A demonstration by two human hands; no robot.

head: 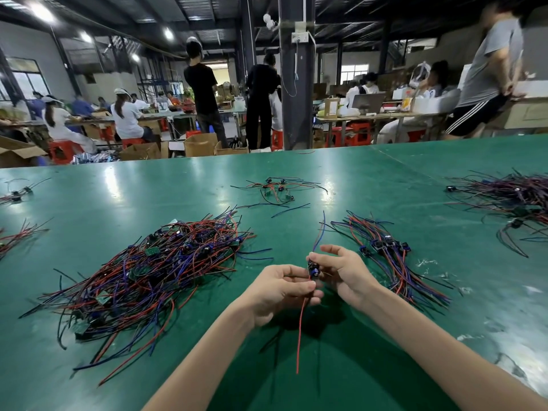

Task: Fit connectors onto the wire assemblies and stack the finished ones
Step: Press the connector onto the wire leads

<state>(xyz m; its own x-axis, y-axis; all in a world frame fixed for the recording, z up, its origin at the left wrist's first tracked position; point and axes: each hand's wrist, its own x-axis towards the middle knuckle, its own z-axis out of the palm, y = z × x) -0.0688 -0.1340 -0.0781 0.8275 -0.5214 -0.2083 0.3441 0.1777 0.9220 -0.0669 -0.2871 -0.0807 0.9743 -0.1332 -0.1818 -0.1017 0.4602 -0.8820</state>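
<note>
Hovering above the green table (pixel 118 191), 1 wire assembly (pixel 312 269) is pinched by both hands: left hand (pixel 280 292) on its red wire, right hand (pixel 345 272) at the connector end. Finished stack (pixel 388 250) lies just right; loose pile (pixel 142 271) left.

This is a big factory room. A long green work table (pixel 118 197) holds piles of wires (pixel 142 271). At 11 o'clock, workers (pixel 126 117) sit on red stools (pixel 62 149). Cardboard boxes (pixel 200 143) sit at 12 o'clock.
</note>
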